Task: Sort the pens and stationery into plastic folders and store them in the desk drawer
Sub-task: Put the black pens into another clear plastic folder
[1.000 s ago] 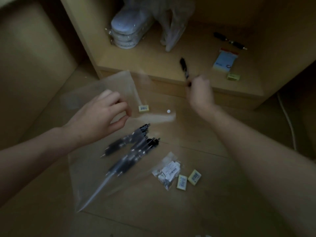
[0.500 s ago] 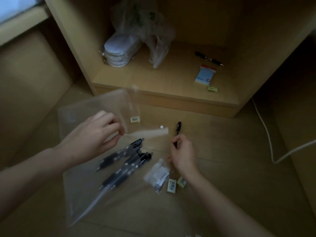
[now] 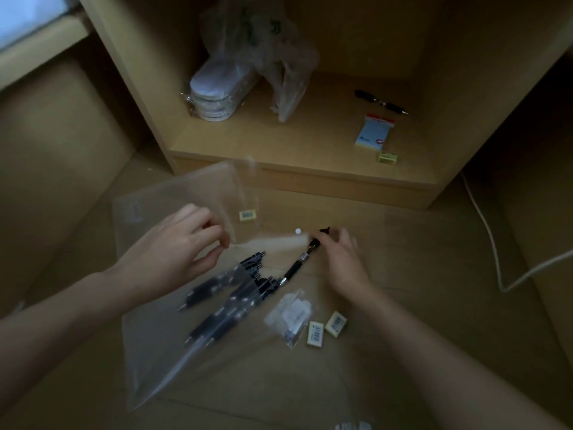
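Pen (image 3: 300,261) now slants tip-first toward folder (image 3: 186,193) mouth, nearer other pens (image 3: 229,293).

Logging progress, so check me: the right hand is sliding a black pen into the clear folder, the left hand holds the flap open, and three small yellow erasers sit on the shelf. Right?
Not quite. The head view shows one yellow eraser on the shelf, not three. The rest holds: the right hand slides a black pen into the clear folder and the left hand holds the flap open.
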A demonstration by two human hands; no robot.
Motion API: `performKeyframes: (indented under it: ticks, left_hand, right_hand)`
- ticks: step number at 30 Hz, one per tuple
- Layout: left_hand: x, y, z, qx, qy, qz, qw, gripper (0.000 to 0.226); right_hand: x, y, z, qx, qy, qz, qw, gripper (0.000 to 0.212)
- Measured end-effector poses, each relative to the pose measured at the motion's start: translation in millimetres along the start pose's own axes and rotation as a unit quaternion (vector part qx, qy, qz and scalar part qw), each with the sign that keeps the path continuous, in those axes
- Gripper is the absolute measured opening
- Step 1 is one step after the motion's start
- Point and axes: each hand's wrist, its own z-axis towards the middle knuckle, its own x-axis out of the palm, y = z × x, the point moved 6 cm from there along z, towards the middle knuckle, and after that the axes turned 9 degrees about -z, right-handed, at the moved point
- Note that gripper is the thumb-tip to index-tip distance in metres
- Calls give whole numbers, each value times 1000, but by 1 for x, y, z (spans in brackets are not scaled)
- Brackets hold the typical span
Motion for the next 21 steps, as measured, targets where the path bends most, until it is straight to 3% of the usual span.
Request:
performKeyframes:
  ticks: [2,5,8,14,21]
  left_hand:
    - [1,0,0,1,-4,1,1000,30]
    - [2,0,0,1,-7,2,1000,28]
    - [1,3,-2,-5,-7,-1,1000,26]
    - [-1,7,-6,-6,-12,-4,1000,13]
    - [1,6,-4,-1,7,-21,1000,29]
  right_hand:
    - [0,-6,11,-7,6,-70,997,63]
    - [-2,-12,29,-31,-23,-103,994,45]
    - [-4,-17,37,-65,-25,-28,997,28]
    - [-16,-28,27,-97,50,132,985,28]
    - [-11,-20,13,-122,160,150,968,15]
